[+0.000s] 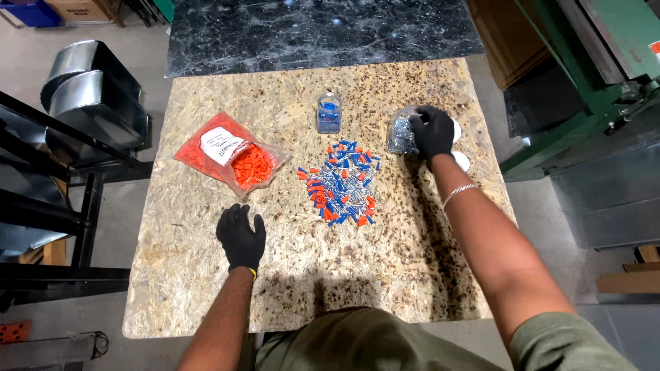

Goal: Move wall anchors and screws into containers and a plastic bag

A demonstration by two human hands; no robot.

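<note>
Seen from above, a chipboard tabletop (385, 275) fills the view, with a dark stone slab (309, 31) at its far edge. Left of centre lies a clear bag of orange wire connectors (230, 154). At the middle sits a loose pile of orange and blue connectors mixed with small metal pieces (339, 184); beyond it stands a small clear jar of blue connectors (329, 113). Right hand (433, 130), black-gloved, reaches far right, fingers curled over a clear container of metal parts (400, 134). Left hand (240, 237), gloved, rests flat and empty, nearer the pile.
</note>
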